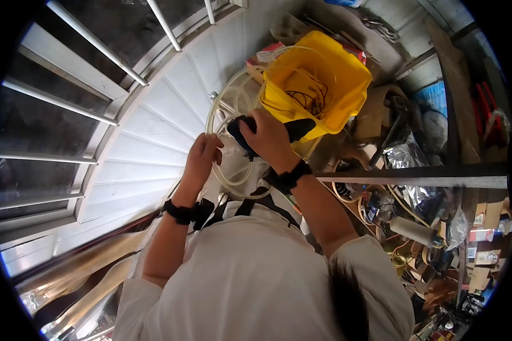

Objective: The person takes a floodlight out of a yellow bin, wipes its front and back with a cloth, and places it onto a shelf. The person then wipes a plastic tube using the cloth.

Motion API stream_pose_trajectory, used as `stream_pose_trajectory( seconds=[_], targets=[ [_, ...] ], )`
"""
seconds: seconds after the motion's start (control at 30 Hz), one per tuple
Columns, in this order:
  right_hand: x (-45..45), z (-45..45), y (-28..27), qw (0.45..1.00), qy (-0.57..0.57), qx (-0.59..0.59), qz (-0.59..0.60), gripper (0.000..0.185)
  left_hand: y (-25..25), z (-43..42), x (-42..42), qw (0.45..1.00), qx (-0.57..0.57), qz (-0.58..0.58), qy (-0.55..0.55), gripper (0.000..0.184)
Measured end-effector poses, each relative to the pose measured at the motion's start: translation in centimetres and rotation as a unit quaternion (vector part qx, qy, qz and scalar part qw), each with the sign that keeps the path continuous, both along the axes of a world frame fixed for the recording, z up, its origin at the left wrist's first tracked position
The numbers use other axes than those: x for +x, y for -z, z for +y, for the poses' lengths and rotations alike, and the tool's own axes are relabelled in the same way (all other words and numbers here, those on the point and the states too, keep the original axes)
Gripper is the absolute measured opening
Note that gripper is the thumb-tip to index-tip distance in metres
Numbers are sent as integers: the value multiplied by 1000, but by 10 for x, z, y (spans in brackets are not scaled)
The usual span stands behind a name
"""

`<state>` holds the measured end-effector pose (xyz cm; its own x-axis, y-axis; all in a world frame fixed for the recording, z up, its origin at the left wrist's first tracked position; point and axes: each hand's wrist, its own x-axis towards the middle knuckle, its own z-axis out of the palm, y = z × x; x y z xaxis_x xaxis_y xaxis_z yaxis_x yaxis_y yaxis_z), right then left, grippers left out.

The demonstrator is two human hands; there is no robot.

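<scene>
A coil of clear, pale tubing (231,181) hangs in loops in front of the body, its upper loops beside the yellow bin (347,85). My left hand (201,156) is closed on the left side of the loops, fingers curled around the tube. My right hand (267,136) is wrapped round a black object (243,129), which looks like a handle or nozzle; its full shape is partly hidden by the fingers. Another black part (300,129) shows to the right of this hand, against the bin's lower edge. Dark cords lie inside the bin.
Barred windows (51,125) and a white ribbed wall (153,136) are on the left. A metal bar (415,177) crosses the right side, with cluttered shelves, a grey-white cylinder (411,229), plastic bags and red-handled tools (491,113) around it.
</scene>
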<state>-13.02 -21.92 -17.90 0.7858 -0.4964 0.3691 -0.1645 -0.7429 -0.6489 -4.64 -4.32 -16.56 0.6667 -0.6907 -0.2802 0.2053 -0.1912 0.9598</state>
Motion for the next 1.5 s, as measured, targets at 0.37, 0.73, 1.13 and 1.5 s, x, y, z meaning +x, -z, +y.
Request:
stream_pose_trajectory(
  seconds=[0.37,0.73,1.13,1.5],
  targets=[
    [-54,56,-45,992,-103,-23,-69,32,-48,-39,6,981,-106,160,-17,20],
    [-111,-45,-10,967,-144,-210,0,43,-35,-48,-25,994,-97,54,-10,19],
    [-75,29,-5,973,-150,-173,-24,29,-8,-46,-3,997,-36,-65,-22,41],
    [-108,-48,15,982,-53,-177,-30,31,-27,-31,8,982,-153,-74,-80,48]
  ],
)
